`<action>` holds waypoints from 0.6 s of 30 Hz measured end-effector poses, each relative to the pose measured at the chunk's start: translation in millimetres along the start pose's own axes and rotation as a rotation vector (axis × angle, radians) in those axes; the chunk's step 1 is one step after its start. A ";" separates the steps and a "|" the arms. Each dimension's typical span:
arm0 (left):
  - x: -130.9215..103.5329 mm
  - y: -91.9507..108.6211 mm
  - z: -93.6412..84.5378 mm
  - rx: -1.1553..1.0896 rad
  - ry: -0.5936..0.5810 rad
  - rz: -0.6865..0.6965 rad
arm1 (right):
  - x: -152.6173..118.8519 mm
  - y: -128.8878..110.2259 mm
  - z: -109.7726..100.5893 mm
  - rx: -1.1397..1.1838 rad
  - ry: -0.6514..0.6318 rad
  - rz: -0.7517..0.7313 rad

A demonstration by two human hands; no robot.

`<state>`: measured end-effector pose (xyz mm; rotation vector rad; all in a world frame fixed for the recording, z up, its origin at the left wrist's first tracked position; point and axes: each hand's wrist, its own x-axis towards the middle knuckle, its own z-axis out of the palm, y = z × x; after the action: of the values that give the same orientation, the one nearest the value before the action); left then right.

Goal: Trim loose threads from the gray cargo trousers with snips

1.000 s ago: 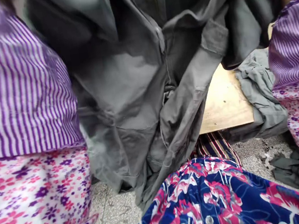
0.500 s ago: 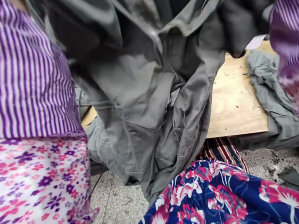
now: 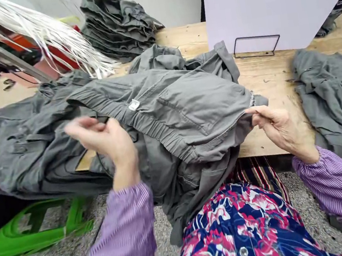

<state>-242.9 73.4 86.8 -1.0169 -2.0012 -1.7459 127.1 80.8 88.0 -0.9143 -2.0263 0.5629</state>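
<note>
Grey trousers (image 3: 199, 103) lie spread over the wooden table and hang off its front edge. Their gathered elastic waistband (image 3: 156, 134) slants toward me, with a small white label (image 3: 134, 105) on it. At the right, my right hand (image 3: 274, 124) pinches the cloth at the trousers' edge, near a frayed seam. My left hand (image 3: 102, 139) hovers just left of the waistband, slightly blurred. Its fingers are loosely bent and apart from the thumb, and no cloth shows between them.
More grey garments (image 3: 9, 133) are heaped at left, and another folded one (image 3: 335, 100) lies at right. Behind are a garment stack (image 3: 115, 25), white strips (image 3: 59, 37) on a metal stand, and a pale board (image 3: 267, 0) with a wire frame. A green plastic stool (image 3: 38, 227) stands below left.
The trousers, held up close before me, have come down onto the table. My hands, out of view earlier, now show, the right one gripping the trousers' edge.
</note>
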 end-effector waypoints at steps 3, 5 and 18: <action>-68.9 15.2 -24.6 -0.255 -0.211 -0.291 | 5.1 -2.8 -12.5 -0.053 0.197 0.036; -103.9 30.1 -40.9 -0.367 -0.266 -0.478 | 8.9 -4.1 -15.3 -0.019 0.329 0.078; -133.8 55.6 -58.8 -0.643 -0.714 -1.110 | 15.1 51.1 19.7 0.149 0.464 0.348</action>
<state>-124.2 -23.5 55.8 -0.7579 -2.8353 -3.0797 125.3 123.7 50.7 -1.1908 -1.4029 0.6121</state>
